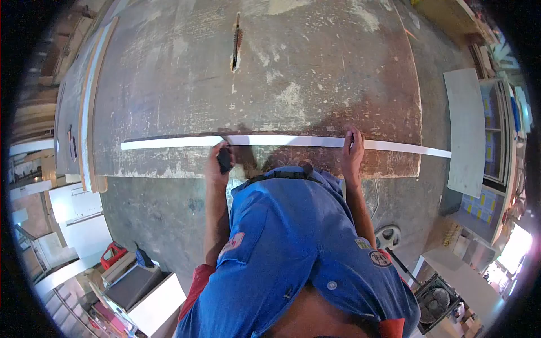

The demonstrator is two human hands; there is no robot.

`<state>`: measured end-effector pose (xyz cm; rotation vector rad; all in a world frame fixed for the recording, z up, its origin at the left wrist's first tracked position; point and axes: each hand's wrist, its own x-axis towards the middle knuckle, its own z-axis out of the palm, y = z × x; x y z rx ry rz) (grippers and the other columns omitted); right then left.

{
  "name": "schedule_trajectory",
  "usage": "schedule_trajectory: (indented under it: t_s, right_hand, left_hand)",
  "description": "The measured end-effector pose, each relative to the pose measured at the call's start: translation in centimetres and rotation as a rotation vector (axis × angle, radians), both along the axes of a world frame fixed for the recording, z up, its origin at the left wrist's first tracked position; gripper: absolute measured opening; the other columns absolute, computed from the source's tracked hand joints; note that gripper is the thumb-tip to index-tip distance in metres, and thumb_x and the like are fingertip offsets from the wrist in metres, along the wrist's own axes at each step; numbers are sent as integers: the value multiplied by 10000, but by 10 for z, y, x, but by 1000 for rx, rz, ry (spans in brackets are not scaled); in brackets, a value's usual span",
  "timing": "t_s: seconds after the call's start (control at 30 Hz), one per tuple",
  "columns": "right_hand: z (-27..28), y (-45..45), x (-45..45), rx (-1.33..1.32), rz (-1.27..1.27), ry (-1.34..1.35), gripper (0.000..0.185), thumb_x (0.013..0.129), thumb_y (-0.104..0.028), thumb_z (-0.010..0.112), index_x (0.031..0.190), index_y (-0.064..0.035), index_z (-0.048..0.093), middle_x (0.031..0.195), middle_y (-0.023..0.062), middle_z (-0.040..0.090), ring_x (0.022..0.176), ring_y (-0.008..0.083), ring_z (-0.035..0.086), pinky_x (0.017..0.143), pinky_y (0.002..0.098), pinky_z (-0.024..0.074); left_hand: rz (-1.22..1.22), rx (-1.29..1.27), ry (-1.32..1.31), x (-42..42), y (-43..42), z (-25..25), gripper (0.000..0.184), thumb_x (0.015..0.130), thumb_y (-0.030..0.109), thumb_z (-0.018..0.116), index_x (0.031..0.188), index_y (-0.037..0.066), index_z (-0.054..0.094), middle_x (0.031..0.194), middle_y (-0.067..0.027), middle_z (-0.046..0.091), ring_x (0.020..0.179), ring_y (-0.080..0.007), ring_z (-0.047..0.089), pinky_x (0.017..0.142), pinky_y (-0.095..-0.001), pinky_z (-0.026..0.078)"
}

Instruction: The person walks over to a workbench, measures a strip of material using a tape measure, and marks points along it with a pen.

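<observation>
A long, narrow white strip (282,140) lies across the near part of a worn brown table (186,101), its right end reaching past the table's right edge. My left hand (220,160) is wrapped round a small black object (225,160), close below the strip; what the object is cannot be made out for certain. On the right, my right hand (353,149) is at the strip, its fingers bent together over it. Whether something small is between those fingers is too small to tell.
A saw blade (236,45) stands up through a slot in the table. Along the left side runs a long wooden rail (93,107). Beyond the right edge is a pale board (465,132). Boxes and a red-handled item (114,254) are at the lower left.
</observation>
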<state>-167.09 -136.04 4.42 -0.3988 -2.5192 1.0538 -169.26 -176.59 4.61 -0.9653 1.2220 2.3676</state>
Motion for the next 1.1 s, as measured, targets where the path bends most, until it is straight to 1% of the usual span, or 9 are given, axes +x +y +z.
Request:
schedule_trajectory:
  t_s: [0.13,0.2,0.33,0.43,0.53,0.7,0.8,1.03,1.1]
  right_hand:
    - [20,-1,-7,-27,14,57,204,1008,-120,490,1122,-21,628,1075,148,649,1016,324,590,894,408,465]
    - [20,8,-12,-72,-45,84,235,1032,-146,457,1133,-6,616,1081,139,663,1032,258,627,924,365,467]
    - [60,9,-29,-48,-42,202,262,1040,-196,456,1127,-12,620,1060,135,666,1027,265,619,924,369,456]
    - [46,16,-41,-33,-16,164,235,1013,-146,476,1149,-24,625,1063,161,649,1028,323,582,942,410,438]
    - [-37,32,-44,192,-83,82,223,1002,-134,485,1140,-24,622,1085,180,635,1063,367,559,956,448,431]
    - [-27,24,-55,294,1,202,229,1013,-162,473,1126,-29,621,1078,159,636,1065,365,547,946,444,429]
    - [-22,22,-53,227,-18,103,209,995,-139,482,1107,-30,621,1076,166,637,1066,376,554,949,460,427]
    - [-12,6,-33,-20,37,69,212,1002,-157,484,1088,-31,631,1020,148,658,993,342,605,912,413,443]
    - [-6,-18,-20,-288,-14,26,219,1006,-175,493,1061,-19,635,1006,156,663,990,324,626,896,390,465]
  left_hand:
    - [-99,-422,76,-2,29,27,219,910,244,647,1027,60,666,776,-41,650,659,-98,598,591,-235,462]
    - [-131,-484,126,-6,23,29,223,905,255,655,1025,68,667,780,-46,664,656,-97,595,582,-235,451]
    - [-163,-588,173,-15,12,39,208,908,268,662,1003,83,668,799,-48,683,648,-74,573,572,-226,421]
    - [-161,-631,178,-19,6,35,197,905,250,664,1006,81,669,808,-44,680,651,-72,574,573,-222,423]
    - [-193,-679,163,-15,6,29,203,903,229,664,1033,73,672,808,-38,671,662,-71,575,575,-220,425]
    - [-257,-701,209,3,0,-3,242,879,224,680,1029,33,680,705,-25,640,640,-63,555,549,-236,411]
    - [-365,-917,162,14,-10,-6,309,853,246,685,1066,23,672,697,-74,656,611,-103,585,540,-277,443]
    - [-297,-769,119,26,-16,24,318,865,232,677,1105,24,660,719,-63,672,614,-97,587,544,-266,446]
    - [-280,-687,162,27,-15,26,329,876,233,678,1135,32,652,744,-46,661,655,-83,571,576,-254,442]
